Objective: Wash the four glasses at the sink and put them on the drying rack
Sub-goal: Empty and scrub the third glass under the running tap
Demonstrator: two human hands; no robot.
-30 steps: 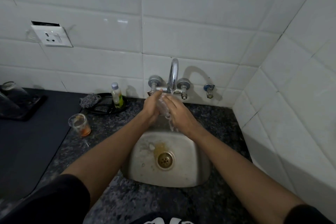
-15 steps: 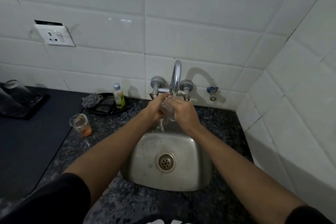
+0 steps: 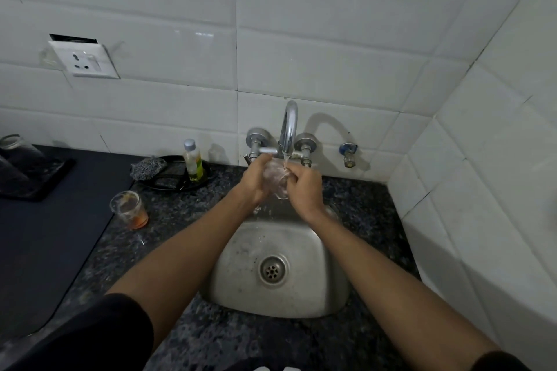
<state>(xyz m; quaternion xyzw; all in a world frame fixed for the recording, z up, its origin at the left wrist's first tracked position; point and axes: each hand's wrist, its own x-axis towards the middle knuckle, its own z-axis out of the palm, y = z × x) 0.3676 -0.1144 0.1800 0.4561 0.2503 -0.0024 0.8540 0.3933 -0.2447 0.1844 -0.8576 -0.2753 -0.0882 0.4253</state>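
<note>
Glass (image 3: 276, 179) under wash sits between both hands at the far edge of the sink (image 3: 304, 304), directly below the tap (image 3: 288, 126), so that the running stream falls onto it and drains into the basin.

Head view: the left hand (image 3: 256, 181) wraps around the left side of the glass, fingers curled closed on its wall. The right hand (image 3: 303, 187) closes on the right side, fingers bent at the rim; whether any reach inside cannot be determined. This two-handed grip appears intended to steady the slippery vessel while rubbing it under the flow. The glass is clear and small, wet, blurred by water, tilted with one end showing low between the hands.

A second glass (image 3: 129, 209) stands upright on the counter (image 3: 187, 349), well left of the sink, with orange residue at its bottom; judged unwashed. A soap bottle (image 3: 193, 161) and scrubber (image 3: 148, 167) rest on a dark tray (image 3: 168, 185) at far left of the tap. A dark rack (image 3: 36, 178) at the far left holds clear glassware (image 3: 15, 156), indistinct.
</note>
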